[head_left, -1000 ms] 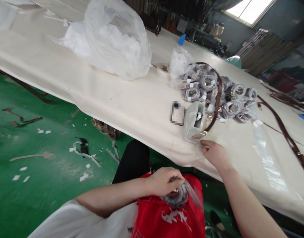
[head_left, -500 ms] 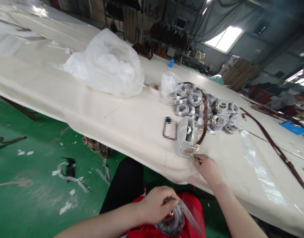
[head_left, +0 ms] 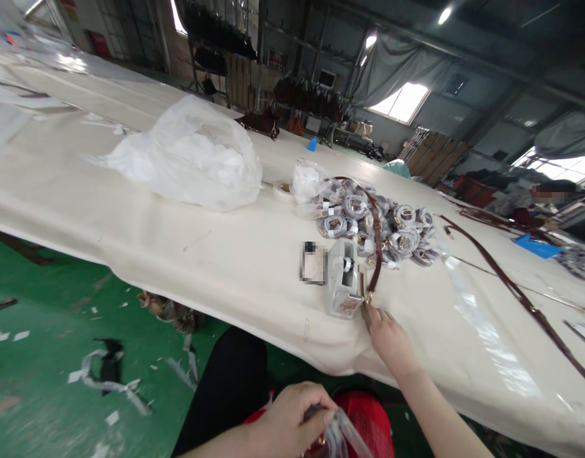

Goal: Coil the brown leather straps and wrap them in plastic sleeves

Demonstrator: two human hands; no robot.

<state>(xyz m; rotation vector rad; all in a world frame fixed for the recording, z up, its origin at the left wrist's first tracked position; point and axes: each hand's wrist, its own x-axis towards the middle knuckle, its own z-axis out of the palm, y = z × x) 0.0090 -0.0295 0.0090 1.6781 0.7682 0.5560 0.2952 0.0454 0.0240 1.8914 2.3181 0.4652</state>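
My left hand is low over my lap, fingers wrapped round a coiled strap in clear plastic; a flap of the plastic sticks out to the right. On the near edge of the table, a grey tape dispenser stands beside my right hand. The fingers of that hand are closed at the dispenser's right side, where a slim greyish-brown piece shows at their tips; its kind is unclear. Just beyond the fingertips lies the metal clasp end of a brown leather strap.
A heap of plastic-wrapped coiled straps lies behind the dispenser. Left of it are a blurred-out small item, a tape roll and a large white plastic bag. Another long brown strap stretches across the right side.
The camera view has shifted, with more of the room showing above. My right hand has turned flatter beside the dispenser. My left hand still holds the wrapped strap, now lower in view.
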